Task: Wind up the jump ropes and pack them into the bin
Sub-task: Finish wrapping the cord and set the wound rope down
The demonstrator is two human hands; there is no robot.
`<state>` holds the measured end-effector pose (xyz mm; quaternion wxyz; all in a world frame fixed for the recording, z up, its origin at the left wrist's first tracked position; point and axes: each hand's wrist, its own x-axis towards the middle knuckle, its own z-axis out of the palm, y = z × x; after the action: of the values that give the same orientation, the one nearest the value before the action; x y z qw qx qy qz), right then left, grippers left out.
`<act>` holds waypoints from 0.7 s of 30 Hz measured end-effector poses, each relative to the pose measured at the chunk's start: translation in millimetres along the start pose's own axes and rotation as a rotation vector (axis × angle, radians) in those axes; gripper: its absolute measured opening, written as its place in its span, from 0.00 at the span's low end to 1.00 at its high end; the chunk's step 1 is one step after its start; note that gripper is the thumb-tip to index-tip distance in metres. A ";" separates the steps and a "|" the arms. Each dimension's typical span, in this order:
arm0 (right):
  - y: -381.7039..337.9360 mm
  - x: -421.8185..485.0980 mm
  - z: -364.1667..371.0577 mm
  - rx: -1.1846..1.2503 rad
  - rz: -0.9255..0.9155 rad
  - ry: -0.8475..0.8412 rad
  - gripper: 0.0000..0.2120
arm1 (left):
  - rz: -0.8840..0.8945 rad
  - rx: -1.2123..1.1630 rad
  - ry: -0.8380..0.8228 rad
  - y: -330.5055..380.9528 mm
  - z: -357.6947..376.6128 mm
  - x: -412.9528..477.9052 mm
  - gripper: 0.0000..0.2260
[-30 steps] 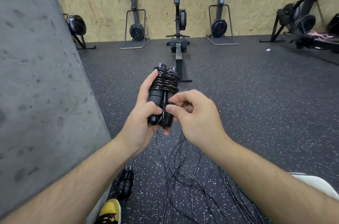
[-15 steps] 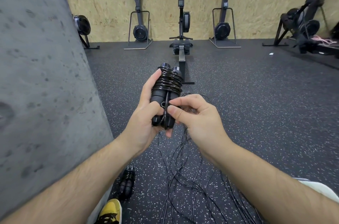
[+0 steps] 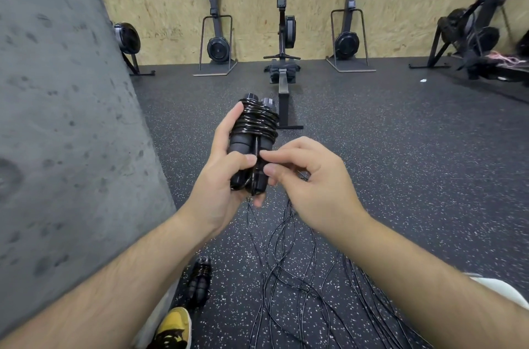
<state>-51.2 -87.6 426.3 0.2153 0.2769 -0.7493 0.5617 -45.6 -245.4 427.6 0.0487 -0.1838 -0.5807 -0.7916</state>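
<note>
Bright, even indoor light, its source out of frame; shadows on the speckled rubber floor are faint and soft. Small glints ride the cord of the wound jump rope at centre. Wide-angle bending curves the concrete pillar at 9 o'clock; the exercise machines at 2 o'clock lean and smear slightly.

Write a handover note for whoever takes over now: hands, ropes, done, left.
Left hand grips the wound jump rope, handles together, cord coiled round their upper part.
Right hand pinches its cord beside the handles.
Done: a second wound bundle lies on the floor by the yellow shoe.
Left: secure this one, wind the loose ropes on the floor, pack all. No bin in view.
</note>
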 end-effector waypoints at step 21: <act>-3.9 10.3 -6.6 -0.021 -0.061 0.005 0.06 | 0.024 -0.026 0.031 2.0 3.9 4.8 0.31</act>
<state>-56.3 -83.8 437.5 0.2373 0.2958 -0.7459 0.5475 -48.5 -241.7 432.1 0.0647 -0.1790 -0.5671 -0.8014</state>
